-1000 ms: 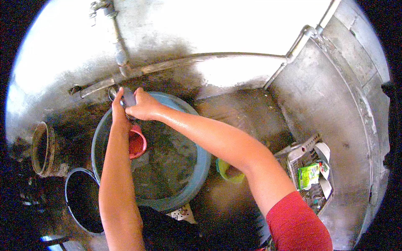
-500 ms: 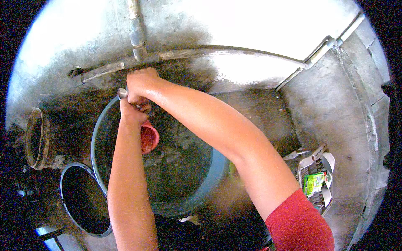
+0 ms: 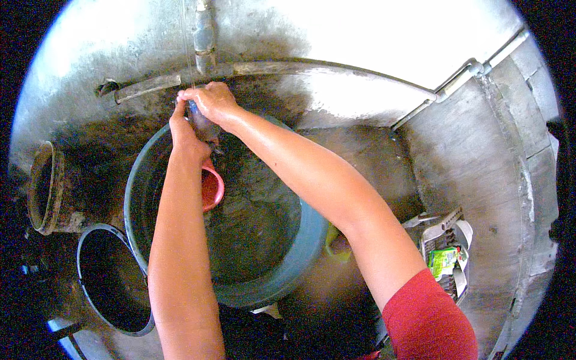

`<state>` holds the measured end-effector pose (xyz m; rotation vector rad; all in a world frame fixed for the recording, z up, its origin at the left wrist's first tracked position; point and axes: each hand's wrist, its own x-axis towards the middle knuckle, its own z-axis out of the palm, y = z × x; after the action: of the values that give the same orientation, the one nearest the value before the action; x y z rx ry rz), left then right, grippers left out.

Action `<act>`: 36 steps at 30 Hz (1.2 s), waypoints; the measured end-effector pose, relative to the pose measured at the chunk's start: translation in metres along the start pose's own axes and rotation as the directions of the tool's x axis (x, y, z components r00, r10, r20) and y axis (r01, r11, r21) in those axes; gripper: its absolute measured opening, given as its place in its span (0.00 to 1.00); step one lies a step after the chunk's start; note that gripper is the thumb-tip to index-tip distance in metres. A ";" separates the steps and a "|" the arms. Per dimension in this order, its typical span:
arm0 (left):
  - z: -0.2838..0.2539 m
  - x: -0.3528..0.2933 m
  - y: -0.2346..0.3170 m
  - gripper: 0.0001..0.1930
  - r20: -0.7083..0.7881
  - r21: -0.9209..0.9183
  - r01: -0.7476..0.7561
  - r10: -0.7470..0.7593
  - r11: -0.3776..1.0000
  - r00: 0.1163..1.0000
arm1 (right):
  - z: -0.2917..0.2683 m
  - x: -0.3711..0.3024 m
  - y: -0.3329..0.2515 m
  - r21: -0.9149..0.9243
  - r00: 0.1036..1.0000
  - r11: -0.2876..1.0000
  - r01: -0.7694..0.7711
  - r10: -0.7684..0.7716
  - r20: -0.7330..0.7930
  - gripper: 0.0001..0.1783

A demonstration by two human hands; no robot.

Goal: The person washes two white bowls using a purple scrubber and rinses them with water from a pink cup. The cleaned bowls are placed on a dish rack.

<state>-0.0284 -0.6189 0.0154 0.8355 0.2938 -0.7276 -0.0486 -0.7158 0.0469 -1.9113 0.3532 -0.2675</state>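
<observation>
My left hand (image 3: 187,131) and my right hand (image 3: 215,103) are close together over the far left rim of a large round blue tub (image 3: 309,240). Between them is a translucent bluish-grey thing (image 3: 203,123); its kind is unclear. The left fingers wrap its left side, and the right hand closes over its top. Just below the left hand, a red-pink dipper (image 3: 218,191) shows its round mouth inside the tub; my left forearm hides part of it. The tub holds dark water.
A dark bucket (image 3: 84,287) and a worn round container (image 3: 59,187) stand left of the tub. A pipe (image 3: 336,73) runs along the wall, with a vertical pipe (image 3: 204,33) above my hands. At right sits a white basket (image 3: 451,221) with a green packet (image 3: 443,261).
My hands have risen slightly, and the right hand has turned, its fingers now reaching leftward. The translucent thing shows more between the hands. The view has shifted a little.
</observation>
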 end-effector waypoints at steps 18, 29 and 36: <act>0.002 0.018 0.011 0.21 -0.002 -0.341 0.272 -0.290 0.900 0.957 | -0.120 -0.086 0.008 -0.689 0.986 0.706 0.164 -0.108 0.124 0.32; -0.013 0.066 0.033 0.16 -0.063 -0.139 0.288 -0.299 0.947 0.952 | -0.369 -0.526 0.056 -0.680 0.809 0.446 -0.582 0.238 -0.537 0.21; 0.007 -0.007 0.037 0.20 0.122 0.626 -0.187 0.141 0.757 0.982 | -0.394 -0.751 0.073 -0.127 0.241 0.268 -0.955 0.451 -0.859 0.19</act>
<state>-0.0087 -0.6041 0.0441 1.4643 -0.1095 -0.6917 -0.8932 -0.8051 0.1060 -1.9037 2.1965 -0.1395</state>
